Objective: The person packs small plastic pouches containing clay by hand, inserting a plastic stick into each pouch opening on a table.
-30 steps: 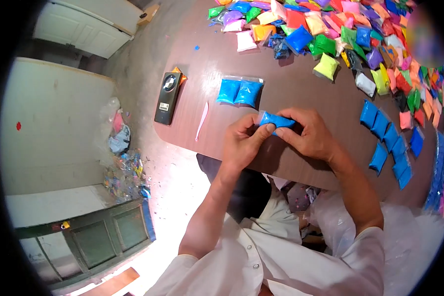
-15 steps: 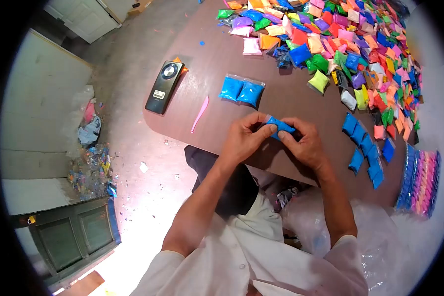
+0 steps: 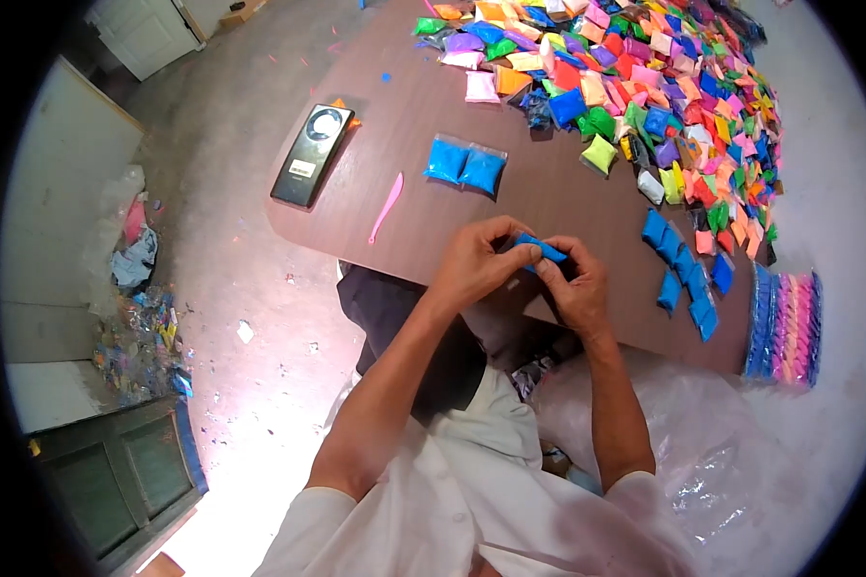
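Note:
Between my two hands, over the table's near edge, is a small blue clay packet (image 3: 541, 247). My left hand (image 3: 481, 262) grips its left end with thumb and fingers. On the other end, my right hand (image 3: 575, 284) pinches it, thumb on the near side. My fingers cover much of the packet. Just beyond them lies a joined pair of blue packets (image 3: 465, 166) in clear film. A pink plastic knife (image 3: 387, 208) rests to the left of that pair. Right of my hands, a cluster of small blue packets (image 3: 681, 262) lies on the table.
A dark phone (image 3: 310, 159) lies at the table's left corner. Many coloured packets (image 3: 635, 87) are heaped across the far right. Striped blue and pink packet strips (image 3: 784, 327) stand by the right edge. Clear plastic sheeting (image 3: 664, 433) hangs near my right side. Litter (image 3: 140, 341) covers the floor at left.
The view has shifted, so the table things sit a little further left and up. My hands still hold the blue packet, and my fingers have moved slightly closer together on it.

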### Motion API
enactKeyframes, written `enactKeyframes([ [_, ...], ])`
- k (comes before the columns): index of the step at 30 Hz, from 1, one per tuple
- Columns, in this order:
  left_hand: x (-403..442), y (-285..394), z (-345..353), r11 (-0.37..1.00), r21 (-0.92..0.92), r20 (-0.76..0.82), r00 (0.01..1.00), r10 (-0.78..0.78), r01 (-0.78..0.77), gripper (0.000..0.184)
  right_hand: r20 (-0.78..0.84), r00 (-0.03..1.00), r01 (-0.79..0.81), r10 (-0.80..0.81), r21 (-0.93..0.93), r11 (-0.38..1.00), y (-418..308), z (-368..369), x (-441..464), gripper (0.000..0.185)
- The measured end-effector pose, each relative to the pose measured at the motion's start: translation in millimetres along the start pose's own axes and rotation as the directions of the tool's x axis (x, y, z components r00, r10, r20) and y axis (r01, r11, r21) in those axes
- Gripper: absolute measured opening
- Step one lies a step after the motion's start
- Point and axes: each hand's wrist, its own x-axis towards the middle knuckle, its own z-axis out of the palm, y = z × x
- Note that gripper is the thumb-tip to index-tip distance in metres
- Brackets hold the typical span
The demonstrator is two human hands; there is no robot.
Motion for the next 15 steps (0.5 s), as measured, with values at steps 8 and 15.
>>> enactKeyframes([
  [8,5.9,-24.1,1.6,0.974,-0.162,-0.043,0.987,0.156,-0.161,0.018,-0.005,1.000,0.019,-0.019,-0.105,0.994,-1.2,6.1,1.0,0.031],
  [15,0.8,-4.5,-1.7,0.995,-0.094,0.066,0.997,-0.025,0.031,0.022,-0.126,0.991,-0.017,0.038,0.167,0.986,14.0,3.9,-1.1,0.030],
])
